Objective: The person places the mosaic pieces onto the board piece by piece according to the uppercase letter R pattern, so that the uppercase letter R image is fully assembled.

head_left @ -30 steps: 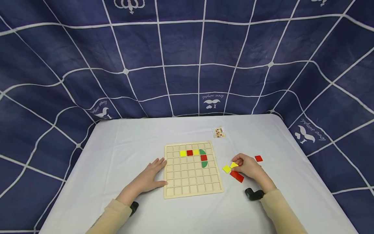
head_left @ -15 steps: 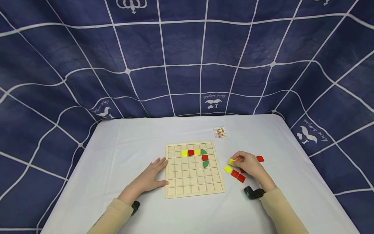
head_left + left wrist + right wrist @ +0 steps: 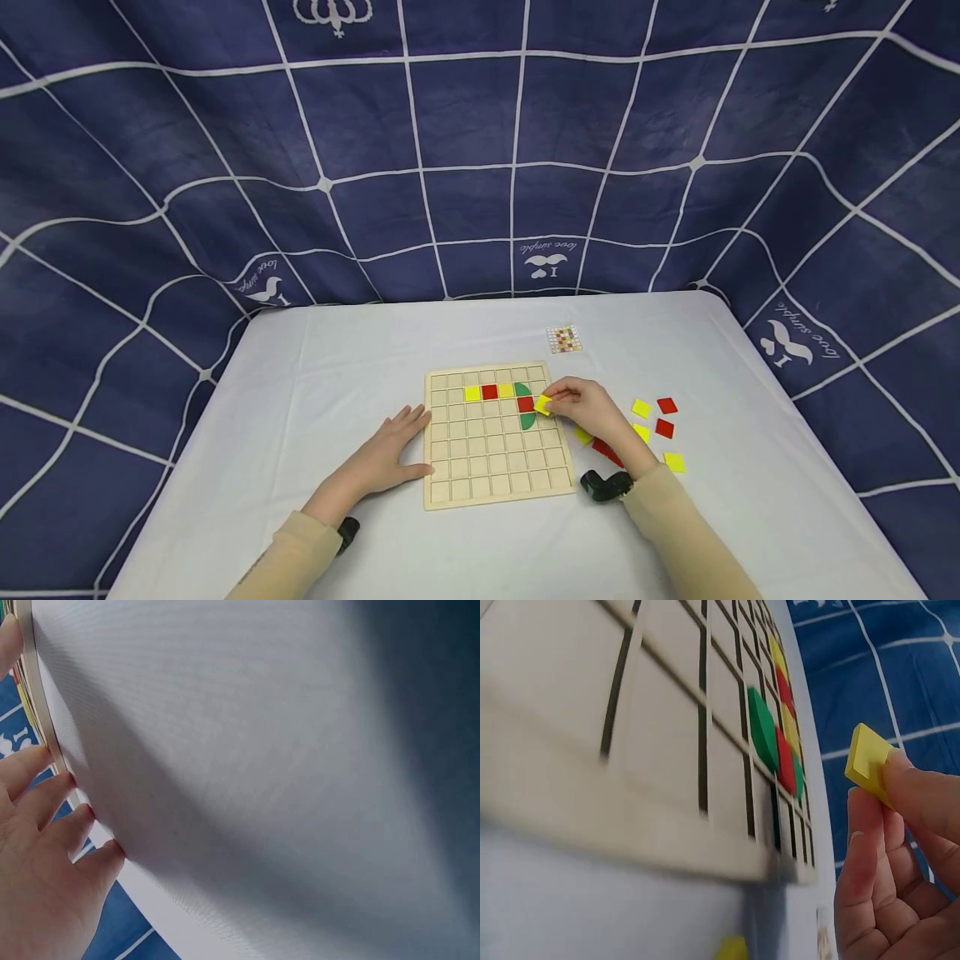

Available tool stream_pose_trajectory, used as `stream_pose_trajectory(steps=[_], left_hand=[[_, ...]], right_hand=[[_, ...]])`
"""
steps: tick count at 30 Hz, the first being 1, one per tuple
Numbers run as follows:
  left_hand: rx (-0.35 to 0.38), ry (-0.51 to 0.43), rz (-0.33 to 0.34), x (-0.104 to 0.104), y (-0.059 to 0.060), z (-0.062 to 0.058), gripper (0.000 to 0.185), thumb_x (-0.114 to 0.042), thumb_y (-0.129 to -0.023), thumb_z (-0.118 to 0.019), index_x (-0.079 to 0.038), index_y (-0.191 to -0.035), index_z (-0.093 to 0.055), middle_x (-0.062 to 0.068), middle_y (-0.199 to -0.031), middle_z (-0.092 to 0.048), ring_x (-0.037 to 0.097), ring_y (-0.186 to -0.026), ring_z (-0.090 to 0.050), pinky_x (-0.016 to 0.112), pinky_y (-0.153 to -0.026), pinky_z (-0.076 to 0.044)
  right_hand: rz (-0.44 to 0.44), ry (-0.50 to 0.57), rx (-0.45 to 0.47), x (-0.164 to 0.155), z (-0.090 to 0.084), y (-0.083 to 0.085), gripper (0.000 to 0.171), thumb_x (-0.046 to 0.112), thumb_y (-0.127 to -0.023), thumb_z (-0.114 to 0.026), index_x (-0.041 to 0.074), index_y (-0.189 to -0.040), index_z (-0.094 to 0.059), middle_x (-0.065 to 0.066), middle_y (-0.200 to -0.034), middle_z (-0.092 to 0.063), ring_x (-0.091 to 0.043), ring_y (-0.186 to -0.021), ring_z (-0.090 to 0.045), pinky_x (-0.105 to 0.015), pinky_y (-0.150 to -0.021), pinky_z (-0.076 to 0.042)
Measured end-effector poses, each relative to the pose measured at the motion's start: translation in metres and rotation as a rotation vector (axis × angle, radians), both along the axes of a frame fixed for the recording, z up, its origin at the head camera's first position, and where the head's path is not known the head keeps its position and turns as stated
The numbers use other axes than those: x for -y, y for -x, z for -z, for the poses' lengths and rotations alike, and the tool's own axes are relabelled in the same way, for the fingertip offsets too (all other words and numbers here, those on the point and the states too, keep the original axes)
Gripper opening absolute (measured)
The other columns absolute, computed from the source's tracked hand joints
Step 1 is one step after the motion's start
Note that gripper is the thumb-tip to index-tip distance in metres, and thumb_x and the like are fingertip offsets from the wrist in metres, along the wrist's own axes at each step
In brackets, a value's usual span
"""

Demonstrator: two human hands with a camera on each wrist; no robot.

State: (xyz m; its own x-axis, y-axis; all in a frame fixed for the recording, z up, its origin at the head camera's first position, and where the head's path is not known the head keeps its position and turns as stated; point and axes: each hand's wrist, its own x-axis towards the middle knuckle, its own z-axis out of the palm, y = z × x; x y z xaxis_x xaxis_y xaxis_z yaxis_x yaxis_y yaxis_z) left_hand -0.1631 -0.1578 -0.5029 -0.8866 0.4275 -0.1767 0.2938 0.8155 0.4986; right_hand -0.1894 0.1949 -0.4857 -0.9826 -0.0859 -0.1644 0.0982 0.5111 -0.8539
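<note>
A wooden grid board (image 3: 480,467) lies on the white table, carrying yellow, red and green tiles in its upper rows (image 3: 489,392). My right hand (image 3: 581,404) pinches a yellow square tile (image 3: 542,405) just above the board's right side, beside the red tile (image 3: 525,404) and the green pieces. In the right wrist view the yellow tile (image 3: 868,759) sits at my fingertips (image 3: 862,832), clear of the board (image 3: 630,750). My left hand (image 3: 390,450) lies flat on the table, fingers straight against the board's left edge (image 3: 41,712).
Loose yellow and red tiles (image 3: 654,417) lie scattered right of the board. A small pattern card (image 3: 563,339) lies behind the board. A dark blue cloth with white lines (image 3: 480,150) hangs behind the table.
My right hand lifted a yellow tile from the loose pile and carried it left to the board's right side. Tiles it had covered now show. The left hand stayed still.
</note>
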Motion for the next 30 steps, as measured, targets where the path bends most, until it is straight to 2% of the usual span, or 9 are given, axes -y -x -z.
stream_pose_trajectory(steps=[7,17,30], left_hand=[[-0.003,-0.006,0.008,0.001,0.0,0.0,0.087,-0.04,-0.081,-0.079,-0.005,-0.15,-0.04,0.013,-0.161,-0.03,0.035,-0.152,-0.018,0.055,-0.122,-0.02],[-0.005,-0.006,0.016,0.002,0.001,0.001,0.086,-0.039,-0.082,-0.078,-0.005,-0.15,-0.039,0.013,-0.161,-0.029,0.035,-0.152,-0.018,0.056,-0.122,-0.02],[-0.006,-0.008,0.017,0.002,0.001,0.0,0.088,-0.041,-0.081,-0.078,-0.005,-0.151,-0.039,0.015,-0.161,-0.029,0.037,-0.151,-0.018,0.057,-0.122,-0.019]], right_hand=[[-0.046,0.015,0.003,0.026,0.006,0.0,0.014,0.013,-0.086,-0.075,0.011,-0.1,-0.073,-0.001,-0.086,-0.069,-0.013,-0.074,-0.063,-0.021,-0.069,-0.052],[-0.112,-0.07,-0.058,0.049,0.009,0.0,0.004,0.012,-0.086,-0.076,0.013,-0.089,-0.073,0.003,-0.078,-0.068,-0.009,-0.07,-0.059,-0.022,-0.066,-0.05],[-0.15,-0.197,-0.126,0.056,0.008,-0.001,0.006,0.01,-0.084,-0.077,0.015,-0.085,-0.074,0.006,-0.076,-0.064,-0.009,-0.067,-0.053,-0.021,-0.063,-0.046]])
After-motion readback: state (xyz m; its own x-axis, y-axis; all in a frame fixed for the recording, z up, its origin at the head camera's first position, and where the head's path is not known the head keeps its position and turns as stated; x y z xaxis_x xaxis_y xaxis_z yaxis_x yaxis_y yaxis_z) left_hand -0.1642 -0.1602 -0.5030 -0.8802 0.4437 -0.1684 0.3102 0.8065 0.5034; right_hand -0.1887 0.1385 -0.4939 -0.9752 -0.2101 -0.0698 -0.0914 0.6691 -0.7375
